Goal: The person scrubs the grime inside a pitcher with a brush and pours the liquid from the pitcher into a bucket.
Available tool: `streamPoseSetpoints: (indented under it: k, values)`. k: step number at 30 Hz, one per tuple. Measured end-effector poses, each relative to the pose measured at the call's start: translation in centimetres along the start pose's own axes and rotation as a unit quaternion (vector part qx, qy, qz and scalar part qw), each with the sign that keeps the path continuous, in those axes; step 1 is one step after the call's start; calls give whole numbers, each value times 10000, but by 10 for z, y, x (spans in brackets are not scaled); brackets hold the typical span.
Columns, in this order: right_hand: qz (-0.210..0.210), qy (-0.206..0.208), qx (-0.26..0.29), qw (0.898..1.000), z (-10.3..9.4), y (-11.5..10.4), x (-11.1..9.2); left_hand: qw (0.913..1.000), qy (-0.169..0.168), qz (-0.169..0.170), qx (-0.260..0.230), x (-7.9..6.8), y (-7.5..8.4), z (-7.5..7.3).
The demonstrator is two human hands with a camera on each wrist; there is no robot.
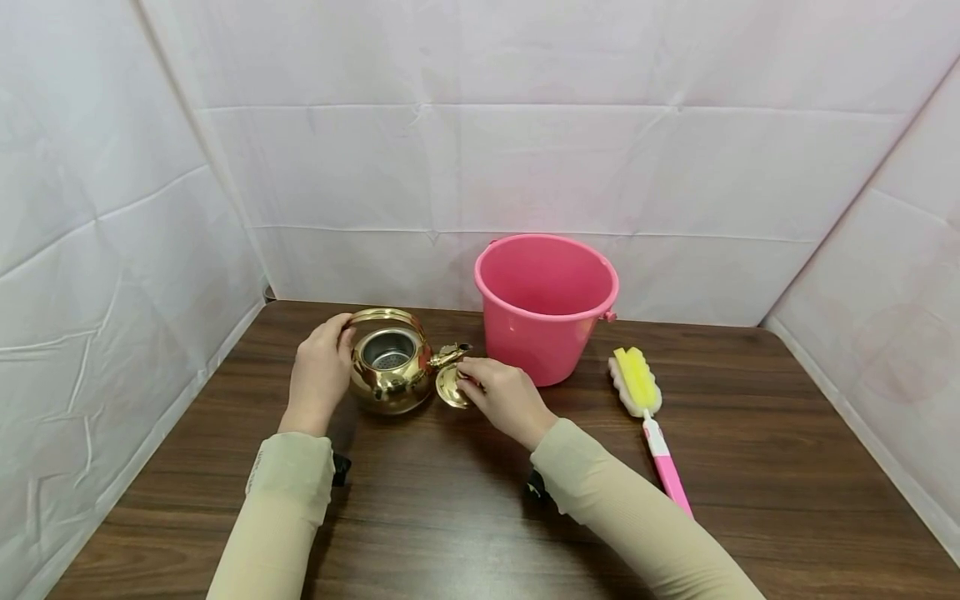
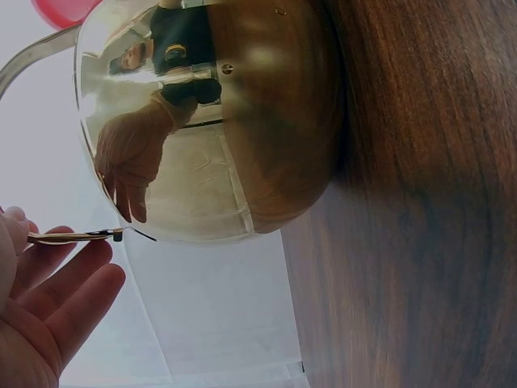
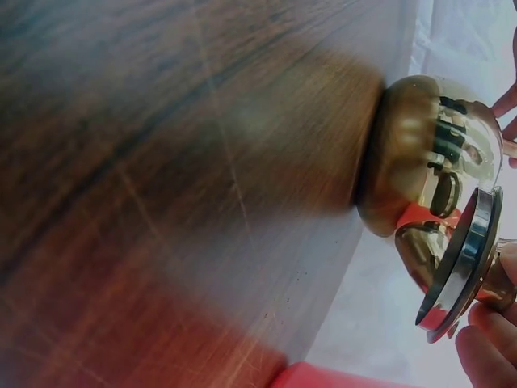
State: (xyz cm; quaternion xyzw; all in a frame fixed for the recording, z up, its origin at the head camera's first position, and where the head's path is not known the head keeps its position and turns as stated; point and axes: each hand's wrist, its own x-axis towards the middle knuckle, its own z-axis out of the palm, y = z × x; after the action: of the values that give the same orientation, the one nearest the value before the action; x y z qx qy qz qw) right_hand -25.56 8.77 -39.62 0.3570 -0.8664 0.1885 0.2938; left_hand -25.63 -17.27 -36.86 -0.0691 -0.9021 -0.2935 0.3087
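Observation:
A shiny gold teapot (image 1: pixel 386 392) stands on the table without its lid on, and a perforated metal strainer (image 1: pixel 391 360) shows in its mouth. The left hand (image 1: pixel 321 371) grips the left side of the teapot's arched handle (image 1: pixel 386 314). In the left wrist view, fingers (image 2: pixel 81 299) of that hand wrap the handle near where it meets the body. The right hand (image 1: pixel 512 400) pinches the knob of the gold lid (image 1: pixel 448 389). That lid is held tilted on edge beside the spout, above the tabletop, with its silvery inner rim facing the teapot's side in the right wrist view.
A pink bucket (image 1: pixel 536 343) stands behind the right hand, close to the back wall of white cloth (image 1: pixel 555 175). Farther right lies a brush (image 1: pixel 637 383) with a yellow and white sponge head and a pink handle. Everything rests on a dark wooden table (image 1: pixel 420 517).

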Motion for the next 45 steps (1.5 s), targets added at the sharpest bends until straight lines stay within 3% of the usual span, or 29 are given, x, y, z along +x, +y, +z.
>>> streamPoseSetpoints:
  k: [45]
  values:
    - [191,-106,-52,9997,-3,14,-16,10000,48,5,37,0,-1,1]
